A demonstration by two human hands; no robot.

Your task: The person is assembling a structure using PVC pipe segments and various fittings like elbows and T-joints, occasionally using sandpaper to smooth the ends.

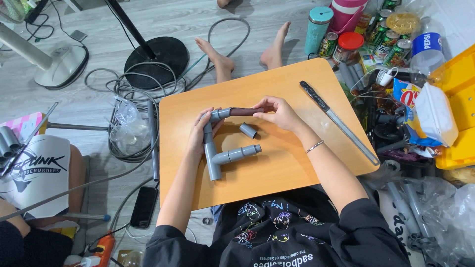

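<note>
The left hand is wrapped around the upper part of a grey pipe assembly, fingers closed on the elbow end where the vertical leg meets the top fitting, while the assembly's lower tee branch lies flat on the wooden tabletop below that hand. The right hand pinches a dark brown pipe piece between thumb and fingertips, its near end meeting the elbow held by the left hand. A loose short grey coupling lies just below the right hand, between it and the tee branch. A long metal file or blade rests on the tabletop to the right of the right hand, well apart. The likely trouble is that the brown piece goes in crooked and jams or slips out, since only fingertips steer it; the assembly could also pivot on the tabletop, and a moving wrist could knock the coupling so that it rolls off the edge.
</note>
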